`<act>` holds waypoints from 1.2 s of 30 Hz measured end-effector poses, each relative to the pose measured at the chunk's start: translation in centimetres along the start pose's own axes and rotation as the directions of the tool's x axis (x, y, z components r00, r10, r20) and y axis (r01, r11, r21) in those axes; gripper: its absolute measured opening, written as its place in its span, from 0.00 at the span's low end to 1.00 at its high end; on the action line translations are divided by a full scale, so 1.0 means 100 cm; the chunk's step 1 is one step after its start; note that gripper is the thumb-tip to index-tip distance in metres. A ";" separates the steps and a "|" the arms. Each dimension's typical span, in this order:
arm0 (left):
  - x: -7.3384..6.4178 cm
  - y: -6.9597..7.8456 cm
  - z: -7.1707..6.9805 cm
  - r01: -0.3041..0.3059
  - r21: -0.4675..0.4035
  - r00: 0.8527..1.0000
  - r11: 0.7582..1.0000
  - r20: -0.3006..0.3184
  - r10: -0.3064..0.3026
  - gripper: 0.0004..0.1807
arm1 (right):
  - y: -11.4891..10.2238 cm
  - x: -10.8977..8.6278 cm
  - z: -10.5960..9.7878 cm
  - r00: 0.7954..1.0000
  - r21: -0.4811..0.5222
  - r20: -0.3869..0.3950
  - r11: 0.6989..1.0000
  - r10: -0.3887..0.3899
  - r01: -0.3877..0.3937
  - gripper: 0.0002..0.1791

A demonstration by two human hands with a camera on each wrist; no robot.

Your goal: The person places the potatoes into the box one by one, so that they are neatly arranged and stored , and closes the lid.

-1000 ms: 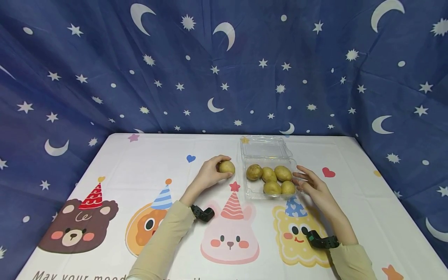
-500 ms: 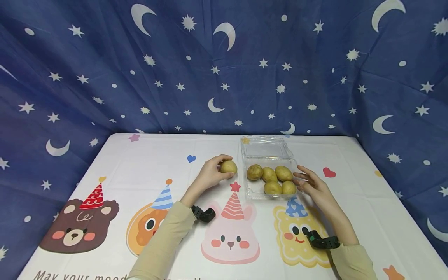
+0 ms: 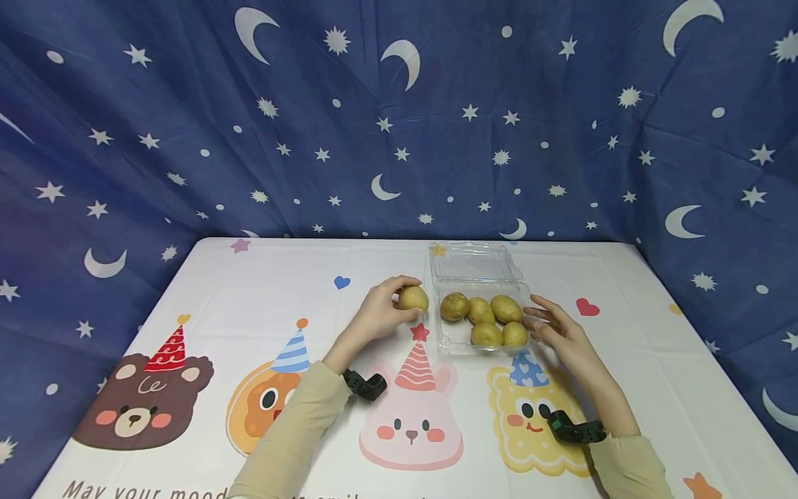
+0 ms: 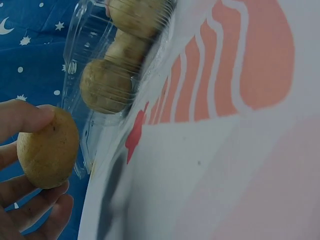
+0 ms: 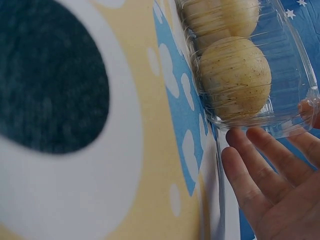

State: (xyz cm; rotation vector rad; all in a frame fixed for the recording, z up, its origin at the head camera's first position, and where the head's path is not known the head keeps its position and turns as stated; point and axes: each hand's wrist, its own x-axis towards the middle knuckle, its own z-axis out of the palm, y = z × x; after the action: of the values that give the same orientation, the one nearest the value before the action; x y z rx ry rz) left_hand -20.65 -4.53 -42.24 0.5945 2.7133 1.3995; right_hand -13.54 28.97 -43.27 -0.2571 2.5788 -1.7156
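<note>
My left hand (image 3: 383, 309) grips a potato (image 3: 413, 299) between thumb and fingers, just left of a clear plastic clamshell box (image 3: 451, 343). In the left wrist view that potato (image 4: 49, 150) is above the tabletop, apart from the box. The box is open, its lid (image 3: 476, 263) folded back, and several potatoes (image 3: 487, 335) lie in its tray. My right hand (image 3: 559, 329) rests against the tray's right side. Seen from the right wrist, its fingers (image 5: 267, 162) are extended and spread along the clear wall, with one fingertip (image 5: 310, 112) up near the rim.
A white tablecloth (image 3: 299, 277) with printed cartoon figures covers the table. Its far edge meets a blue curtain (image 3: 299, 111) with moons and stars. Dark wrist cameras (image 3: 364, 385) are strapped on both wrists.
My left hand has moved slightly right with the potato, closer to the box. My right hand and the box have stayed in place.
</note>
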 end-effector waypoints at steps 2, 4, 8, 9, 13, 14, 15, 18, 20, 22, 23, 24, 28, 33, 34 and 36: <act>-0.001 0.002 0.000 -0.002 -0.010 1.000 1.000 0.005 0.002 0.27 | 0.000 0.000 0.000 1.000 -0.003 -0.001 1.000 0.001 -0.001 0.30; -0.002 0.003 0.000 -0.007 -0.019 1.000 1.000 0.010 0.007 0.27 | 0.000 0.000 0.000 1.000 -0.005 -0.001 1.000 0.003 -0.003 0.30; -0.002 0.007 -0.001 -0.019 -0.031 1.000 0.999 0.017 0.019 0.28 | 0.001 0.000 0.000 1.000 -0.009 -0.001 1.000 0.005 -0.005 0.30; -0.002 0.008 -0.001 -0.025 -0.033 1.000 0.999 0.017 0.026 0.28 | 0.001 0.000 0.000 1.000 -0.008 -0.001 1.000 0.004 -0.004 0.30; -0.003 0.011 -0.001 -0.049 -0.038 0.999 0.998 0.008 0.050 0.28 | 0.001 0.000 0.000 1.000 -0.005 0.000 1.000 0.002 -0.002 0.30; -0.003 0.012 -0.001 -0.056 -0.035 0.998 0.998 0.006 0.057 0.28 | 0.001 0.001 0.000 1.000 -0.004 0.001 1.000 0.001 -0.001 0.30; -0.003 0.014 -0.001 -0.062 -0.031 0.998 0.998 0.003 0.062 0.27 | 0.001 0.001 0.000 1.000 -0.003 0.001 1.000 0.000 0.000 0.30; -0.005 0.018 -0.002 -0.081 -0.021 0.997 0.996 -0.006 0.081 0.27 | 0.001 0.000 0.000 1.000 -0.003 0.001 1.000 0.000 0.000 0.30; -0.006 0.021 -0.003 -0.091 -0.018 0.996 0.996 -0.006 0.091 0.27 | 0.001 0.000 0.000 1.000 -0.003 0.001 1.000 -0.001 0.001 0.30; -0.006 0.024 -0.003 -0.103 -0.022 0.995 0.994 -0.006 0.103 0.27 | 0.001 0.000 0.000 1.000 -0.003 0.002 1.000 -0.001 0.001 0.30; -0.007 0.025 -0.003 -0.109 -0.023 0.994 0.994 -0.005 0.109 0.27 | 0.001 0.000 -0.001 1.000 -0.001 0.002 1.000 -0.001 0.001 0.30; -0.007 0.026 -0.003 -0.112 -0.026 0.994 0.993 -0.003 0.112 0.27 | 0.001 0.000 -0.001 1.000 -0.001 0.002 1.000 -0.001 0.001 0.30; -0.008 0.027 -0.002 -0.116 -0.028 0.993 0.993 0.001 0.116 0.27 | 0.001 0.000 -0.001 1.000 -0.003 0.004 1.000 0.002 -0.002 0.30; -0.009 0.030 -0.002 -0.121 -0.019 0.993 0.993 0.011 0.121 0.27 | 0.001 0.000 -0.001 1.000 0.000 0.004 1.000 -0.002 0.002 0.30; -0.009 0.031 -0.001 -0.128 -0.015 0.992 0.992 0.012 0.129 0.26 | 0.001 0.000 -0.001 1.000 0.001 0.003 1.000 -0.003 0.003 0.30; -0.010 0.032 -0.001 -0.136 -0.012 0.990 0.991 0.016 0.137 0.26 | 0.001 0.000 0.000 1.000 0.004 0.002 1.000 -0.003 0.003 0.30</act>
State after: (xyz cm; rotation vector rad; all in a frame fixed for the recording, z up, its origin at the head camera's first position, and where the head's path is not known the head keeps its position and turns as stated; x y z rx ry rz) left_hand -18.74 -3.25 -39.78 0.8016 2.6964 1.4291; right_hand -13.59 29.04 -43.34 -0.2627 2.5752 -1.7199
